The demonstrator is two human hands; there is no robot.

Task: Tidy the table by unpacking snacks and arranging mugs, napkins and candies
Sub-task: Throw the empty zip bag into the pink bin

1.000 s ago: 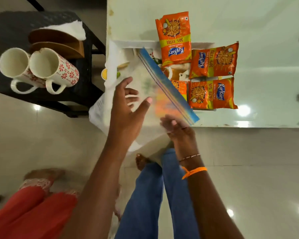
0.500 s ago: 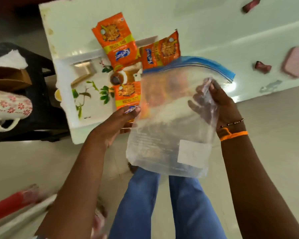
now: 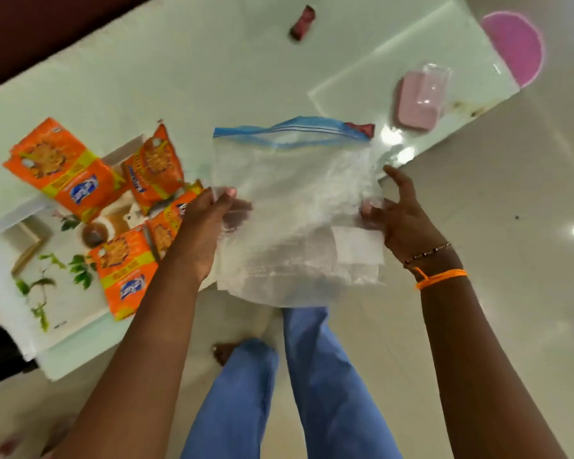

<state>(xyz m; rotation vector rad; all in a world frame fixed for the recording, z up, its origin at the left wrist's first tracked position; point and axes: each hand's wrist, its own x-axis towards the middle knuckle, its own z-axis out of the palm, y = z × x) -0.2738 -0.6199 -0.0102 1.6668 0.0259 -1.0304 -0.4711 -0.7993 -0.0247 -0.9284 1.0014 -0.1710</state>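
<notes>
Both hands pinch the empty zip bag (image 3: 295, 210) over the bench's near edge: left hand (image 3: 206, 226) on one side, right hand (image 3: 401, 220) on the other. Looks featherlight, floppy, slippery film; I'd grip by the stiffer blue seal.

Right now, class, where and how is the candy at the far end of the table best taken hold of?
Pinch the candy across its narrow middle, coming from above. It lies flat and alone on the table, with a twisted wrapper end too flimsy to hold.
</notes>
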